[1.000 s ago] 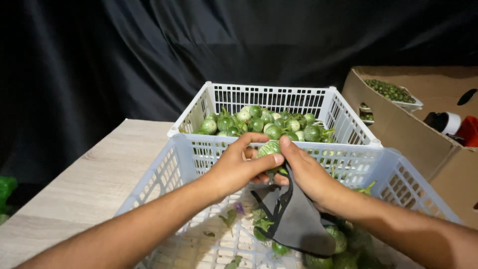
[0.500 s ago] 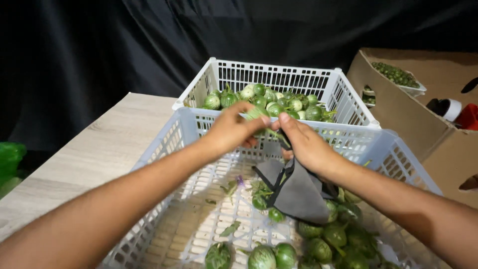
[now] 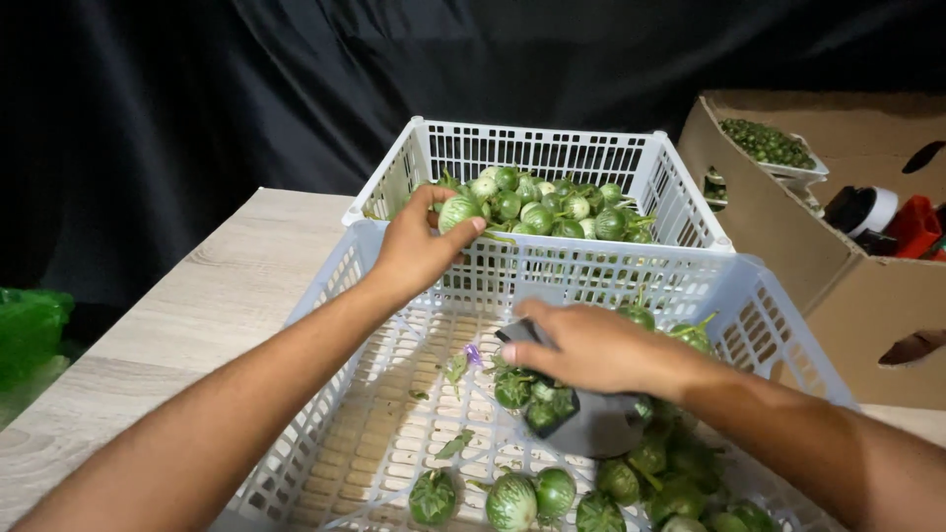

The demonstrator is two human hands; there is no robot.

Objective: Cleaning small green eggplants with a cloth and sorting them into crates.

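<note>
Over two white plastic crates on a pale wooden table (image 3: 187,325), a person's left hand (image 3: 419,251) pinches a round green eggplant (image 3: 458,212) above the far crate (image 3: 552,163), already heaped with others. Lower down, the right hand (image 3: 591,350) grips a dark grey cutting tool (image 3: 591,424) inside the near crate (image 3: 325,296), just above loose eggplants.

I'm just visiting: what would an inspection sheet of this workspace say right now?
Surface: pale wooden table.
Job's things: near crate with a few round green eggplants; far crate heaped with them.
Clutter: loose leaf scraps in the near crate.
Grips: left hand holds one eggplant over the far crate; right hand holds a dark tool.
Cables: nothing seen.
Surroundings: black curtain, cardboard box, green bag.
</note>
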